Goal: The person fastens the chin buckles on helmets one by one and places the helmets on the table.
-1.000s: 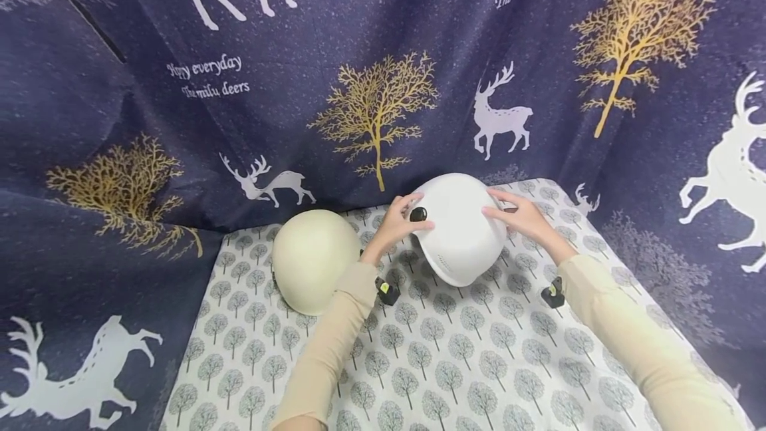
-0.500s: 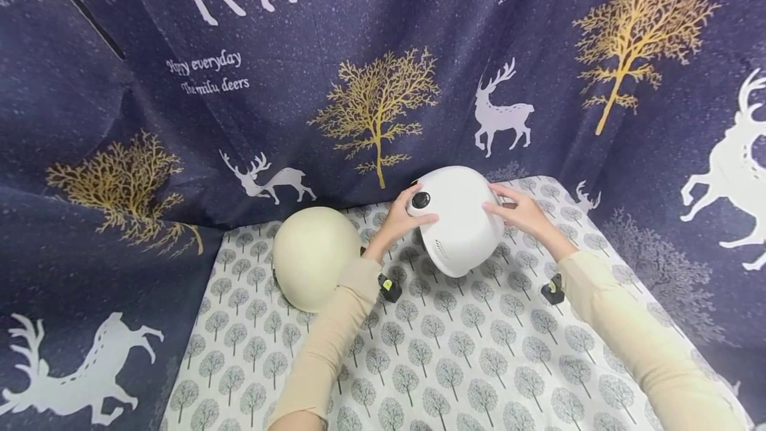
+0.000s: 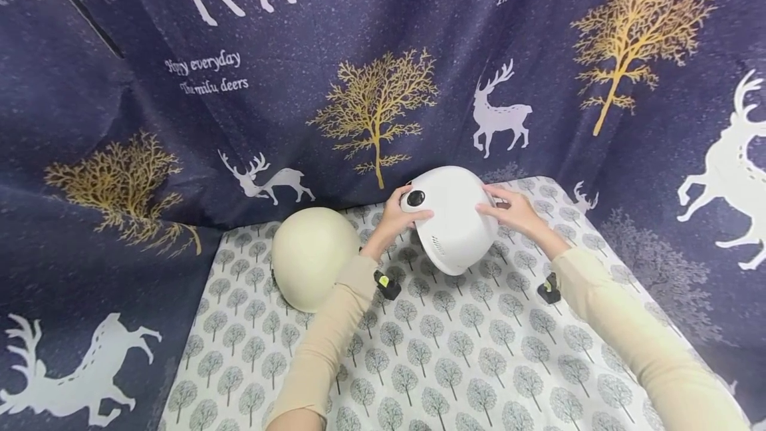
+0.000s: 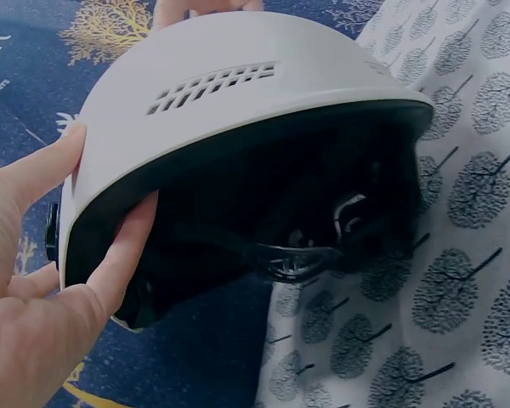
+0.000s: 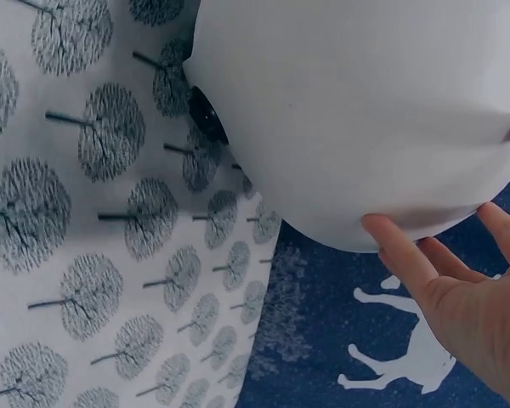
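While both hands are at work on it, the white helmet (image 3: pixel 457 218) sits at the far side of the table (image 3: pixel 449 358), right of centre, tilted, its brim toward the near side and its dark hollow turned left and down. Left hand (image 3: pixel 391 219) pinches the rim at the helmet's left: one digit on the outer shell, another tucked inside the edge, the gap no wider than the rim's thickness seems to need. Right hand (image 3: pixel 516 213) grips the dome from the right, wider set, thumb on the near face and fingers spread round the far side, fingertips touching the smooth shell. Black round button (image 3: pixel 415 198) on the shell, just beside the left hand; slotted vent (image 4: pixel 214 85) above the rim. Interior dark; fittings hard to make out. Cannot tell whether the shell touches the cloth. To the left, a cream helmet (image 3: pixel 314 258) rests dome up, apart from the white one, the left sleeve (image 3: pixel 326 344) passing in front of its near right edge. Small black devices (image 3: pixel 387 286) show at both wrists. Cloth white, printed with grey trees; behind it, a dark blue curtain (image 3: pixel 335 25) with white deer, golden trees and lettering.
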{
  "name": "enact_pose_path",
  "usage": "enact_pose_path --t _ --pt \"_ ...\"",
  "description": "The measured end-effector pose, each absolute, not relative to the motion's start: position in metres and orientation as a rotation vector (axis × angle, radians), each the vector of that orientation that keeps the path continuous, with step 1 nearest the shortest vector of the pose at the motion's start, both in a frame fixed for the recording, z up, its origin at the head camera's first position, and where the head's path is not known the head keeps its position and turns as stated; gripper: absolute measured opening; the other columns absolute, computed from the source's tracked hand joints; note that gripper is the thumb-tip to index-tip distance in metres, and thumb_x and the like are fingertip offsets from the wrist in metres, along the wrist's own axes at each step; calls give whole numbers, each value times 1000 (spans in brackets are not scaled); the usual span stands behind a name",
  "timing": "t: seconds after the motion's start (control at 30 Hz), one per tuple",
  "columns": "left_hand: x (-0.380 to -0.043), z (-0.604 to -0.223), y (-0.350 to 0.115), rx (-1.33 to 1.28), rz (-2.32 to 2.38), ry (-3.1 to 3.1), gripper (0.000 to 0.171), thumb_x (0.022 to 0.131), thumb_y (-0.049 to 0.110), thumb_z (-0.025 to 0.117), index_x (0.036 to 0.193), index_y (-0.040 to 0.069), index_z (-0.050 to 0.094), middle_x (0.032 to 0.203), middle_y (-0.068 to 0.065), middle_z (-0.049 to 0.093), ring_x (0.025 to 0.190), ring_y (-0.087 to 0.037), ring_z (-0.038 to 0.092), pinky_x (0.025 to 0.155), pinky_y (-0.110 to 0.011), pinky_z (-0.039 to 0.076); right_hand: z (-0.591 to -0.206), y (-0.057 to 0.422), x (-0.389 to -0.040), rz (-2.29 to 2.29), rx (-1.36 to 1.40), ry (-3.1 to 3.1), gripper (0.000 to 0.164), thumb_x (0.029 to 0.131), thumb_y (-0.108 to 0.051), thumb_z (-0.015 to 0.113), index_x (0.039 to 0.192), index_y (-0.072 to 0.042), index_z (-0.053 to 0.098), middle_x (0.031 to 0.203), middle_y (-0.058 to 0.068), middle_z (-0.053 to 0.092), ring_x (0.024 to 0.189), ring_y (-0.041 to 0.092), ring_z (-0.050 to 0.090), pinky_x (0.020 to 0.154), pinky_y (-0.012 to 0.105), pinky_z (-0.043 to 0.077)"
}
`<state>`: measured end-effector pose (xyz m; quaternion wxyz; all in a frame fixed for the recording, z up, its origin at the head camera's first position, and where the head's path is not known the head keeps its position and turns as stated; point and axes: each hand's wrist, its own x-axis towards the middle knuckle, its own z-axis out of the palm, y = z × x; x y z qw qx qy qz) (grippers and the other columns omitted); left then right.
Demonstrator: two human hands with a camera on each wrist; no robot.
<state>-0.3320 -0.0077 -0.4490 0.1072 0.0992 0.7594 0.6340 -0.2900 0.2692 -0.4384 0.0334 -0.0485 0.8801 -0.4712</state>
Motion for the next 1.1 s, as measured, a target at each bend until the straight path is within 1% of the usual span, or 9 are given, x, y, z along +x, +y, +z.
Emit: enact_pose_path --t 0.1,0.27,0.4,0.5,0.6,0.67,0.87,1.0,1.1 --pt "-337 -446 -7 340 1862 2255 83 79 10 80 150 12 35 154 -13 33 109 -26 57 68 -25 54 -436 267 -289 -1418 -185 2722 75 93 -36 64 155 -12 27 160 22 22 133 50 43 99 55 49" --pt "-338 -441 -6 400 1838 2256 84 79 10 80 150 12 35 154 -14 35 107 -22 56 82 -48 57 -435 264 -286 -1362 -227 2752 84 91 -36 66 157 -13 19 162 23 17 134 56 36 108 62 38" --pt "-337 -438 -5 416 1831 2206 83 80 9 79 150 14 35 148 -17 39 88 -15 61 77 -38 59 -435 266 -285 -1377 -238 2727 85 92 -34 65 158 -15 16 162 23 14 136 56 34 108 63 37" --pt "-336 -433 -2 430 1832 2159 82 81 6 78 151 15 35 146 -16 42 85 -20 67 72 -26 59 -433 265 -285 -1367 -234 2735 85 92 -35 65 158 -14 17 162 23 15 136 55 35 107 62 38" --pt "-333 -429 2 460 1826 2128 82 82 4 76 152 14 34 145 -17 44 99 -31 69 80 -32 60 -430 264 -287 -1355 -231 2753 83 92 -36 65 157 -11 20 161 23 18 134 54 39 106 60 41" --pt "-332 -427 5 492 1807 2121 83 83 4 75 152 13 32 146 -18 43 102 -34 69 82 -34 60 -428 263 -287 -1359 -236 2761 81 92 -34 66 156 -9 22 161 24 19 133 53 41 106 58 42" --pt "-330 -425 7 521 1777 2125 82 83 3 74 152 16 33 146 -19 44 89 -26 72 82 -34 60 -426 265 -286 -1387 -253 2770 77 92 -30 66 154 -7 26 160 24 23 134 51 42 105 54 45" --pt "-327 -425 7 542 1810 2086 81 84 -1 73 152 16 33 143 -21 47 101 -35 69 84 -38 59 -427 268 -287 -1445 -245 2702 77 93 -28 65 156 -9 23 160 24 20 137 52 37 99 54 50" --pt "-324 -426 9 543 1827 2061 84 84 -2 71 154 15 28 143 -22 44 111 -42 63 86 -41 59 -428 270 -286 -1481 -238 2641 79 94 -24 65 157 -10 18 161 25 16 137 53 35 95 54 52"
